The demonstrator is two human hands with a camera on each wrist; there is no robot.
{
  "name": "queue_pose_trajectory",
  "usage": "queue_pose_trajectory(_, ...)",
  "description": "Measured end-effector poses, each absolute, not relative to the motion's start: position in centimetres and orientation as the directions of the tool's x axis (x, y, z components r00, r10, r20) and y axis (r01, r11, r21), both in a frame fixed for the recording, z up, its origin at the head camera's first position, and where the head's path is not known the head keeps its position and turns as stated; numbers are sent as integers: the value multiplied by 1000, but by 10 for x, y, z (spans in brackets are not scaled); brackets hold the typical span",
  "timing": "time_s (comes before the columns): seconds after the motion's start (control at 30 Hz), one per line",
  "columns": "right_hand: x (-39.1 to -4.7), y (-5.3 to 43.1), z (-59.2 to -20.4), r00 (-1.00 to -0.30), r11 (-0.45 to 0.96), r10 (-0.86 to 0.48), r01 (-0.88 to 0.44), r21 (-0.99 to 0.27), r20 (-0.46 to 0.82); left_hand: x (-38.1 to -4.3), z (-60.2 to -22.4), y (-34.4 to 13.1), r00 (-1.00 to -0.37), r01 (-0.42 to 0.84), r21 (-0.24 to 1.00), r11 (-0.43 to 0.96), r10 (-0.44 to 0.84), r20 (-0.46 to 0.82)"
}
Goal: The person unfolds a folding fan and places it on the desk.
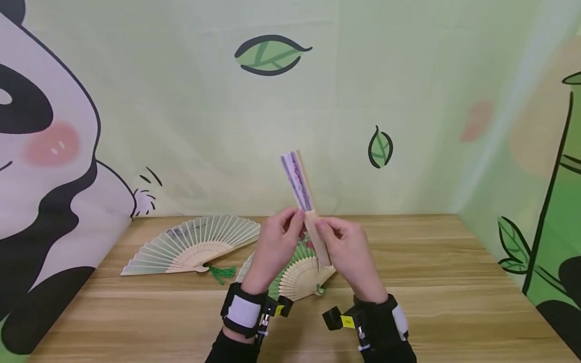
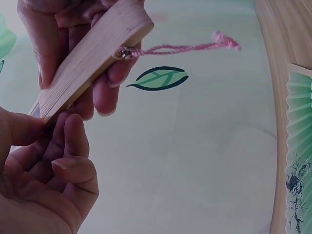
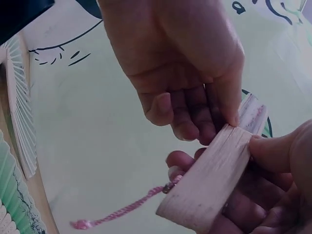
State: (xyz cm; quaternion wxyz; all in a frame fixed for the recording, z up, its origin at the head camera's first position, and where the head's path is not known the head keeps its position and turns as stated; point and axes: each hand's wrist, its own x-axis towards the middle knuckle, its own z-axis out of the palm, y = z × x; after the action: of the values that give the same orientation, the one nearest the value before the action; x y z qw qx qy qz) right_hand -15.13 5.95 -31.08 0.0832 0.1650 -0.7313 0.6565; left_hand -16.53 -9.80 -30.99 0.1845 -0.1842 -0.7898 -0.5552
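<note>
A folded hand fan (image 1: 319,242) is held up between my two hands, tilted, its wooden ribs pressed together. The lilac patterned leaf (image 1: 297,181) shows as a narrow strip at the top end. My left hand (image 1: 278,247) pinches the fan between thumb and fingers where the leaf meets the ribs. My right hand (image 1: 348,249) grips the wooden part, thumb on one side (image 3: 270,153) and fingers beneath. From the pivot end hangs a pink cord (image 2: 185,48) with a knotted tip, also seen in the right wrist view (image 3: 122,210).
An open pale-green fan (image 1: 195,244) with a green tassel (image 1: 222,273) lies on the left of the wooden table (image 1: 431,312). Another open green fan (image 1: 297,280) lies under my hands, partly hidden. A backdrop (image 1: 181,101) with printed leaves and a panda stands behind.
</note>
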Motion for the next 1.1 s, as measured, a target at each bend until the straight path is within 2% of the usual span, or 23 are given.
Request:
queue_pose_trajectory(0.17,-152,54,-315,-909,139,-74,-418,-898,411,-167,-314,-94,-838,524,779,346,44,544)
queue_pose_trajectory(0.4,-151,47,-318,-911,165,-7,-407,-898,412,-167,-317,-92,-818,533,756,381,4,575)
queue_pose_trajectory(0.63,-152,43,-318,-917,22,8,-399,-917,399,-166,-314,-91,-804,537,727,428,-2,595)
queue_pose_trajectory(1.1,-154,50,-315,-940,-25,128,-320,-947,315,-165,-313,-86,-781,581,715,389,18,624)
